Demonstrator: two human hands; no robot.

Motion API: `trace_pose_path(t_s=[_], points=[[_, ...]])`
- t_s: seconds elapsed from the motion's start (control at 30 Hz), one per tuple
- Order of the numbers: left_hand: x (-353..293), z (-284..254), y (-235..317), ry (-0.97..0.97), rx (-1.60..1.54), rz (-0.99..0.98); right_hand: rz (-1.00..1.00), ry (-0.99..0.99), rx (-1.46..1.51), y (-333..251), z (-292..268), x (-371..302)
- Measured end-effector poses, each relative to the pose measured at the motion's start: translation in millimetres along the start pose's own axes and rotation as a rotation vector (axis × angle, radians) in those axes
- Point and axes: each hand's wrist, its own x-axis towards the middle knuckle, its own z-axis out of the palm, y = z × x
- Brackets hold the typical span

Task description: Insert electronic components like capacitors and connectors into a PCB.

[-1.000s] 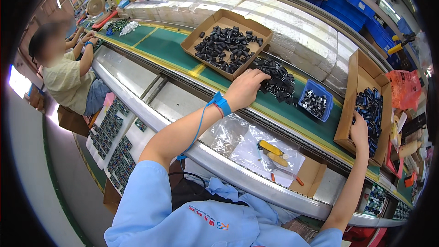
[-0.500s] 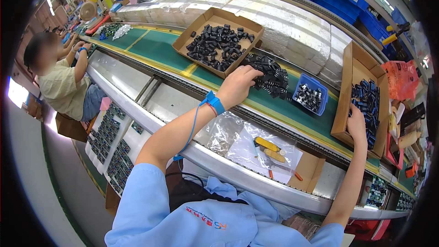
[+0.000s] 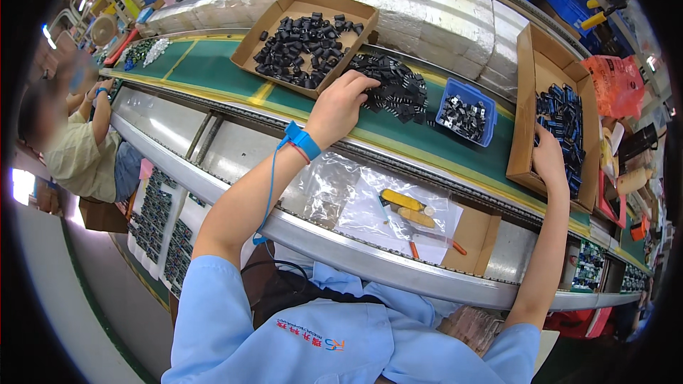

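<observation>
Head view. Your left hand (image 3: 340, 103) reaches across the green belt (image 3: 213, 67) to the loose heap of black parts (image 3: 395, 85) lying on it; the fingers are curled down onto the near-left edge of that heap and touch it — whether a part is pinched between them cannot be told. A blue wrist strap (image 3: 302, 140) with a coiled cord sits on that wrist.

Your right hand (image 3: 549, 158) is at the right end of the belt, inside the tall cardboard box (image 3: 530, 99) of blue parts (image 3: 562, 124). The fingers bend into the parts at the box's near end; their grip is hidden, so you cannot be recorded as holding anything.

Between the two hands stands a small blue bin (image 3: 466, 115) with black parts, just beside the heap. Behind the heap, a flat cardboard tray (image 3: 306, 39) of black parts sits at the belt's far edge. On the counter's near rim lie clear plastic bags (image 3: 356, 195) and a yellow-handled tool (image 3: 402, 200). A co-worker (image 3: 78, 149) sits at the far left end.
</observation>
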Motion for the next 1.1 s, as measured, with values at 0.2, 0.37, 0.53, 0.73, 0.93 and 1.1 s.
trace_pose_path(t_s=[0.2, 0.37, 0.53, 0.73, 0.93, 1.1], points=[[-0.1, 0.1, -2.9, -0.006, 0.015, 0.041, 0.003, -0.004, -0.034, -1.4, -0.2, 2.4], [-0.4, 0.2, -4.1, -0.055, -0.002, -0.015, 0.009, -0.011, -0.020, 3.5, 1.9, 3.3], [-2.4, 4.6, -3.6, 0.011, 0.125, -0.003, 0.021, -0.011, -0.014, 1.3, 2.0, 2.7], [-3.0, 2.5, -8.9, -0.050, 0.154, -0.015, 0.010, -0.006, -0.006, 2.1, 1.3, 2.1], [-2.3, 0.4, -6.5, -0.041, 0.116, 0.040, 0.016, -0.023, -0.024, -2.2, 0.7, 1.5], [-1.4, 1.8, 0.8, 0.010, 0.063, 0.068, 0.002, 0.001, -0.041, 7.0, 2.7, 4.1]])
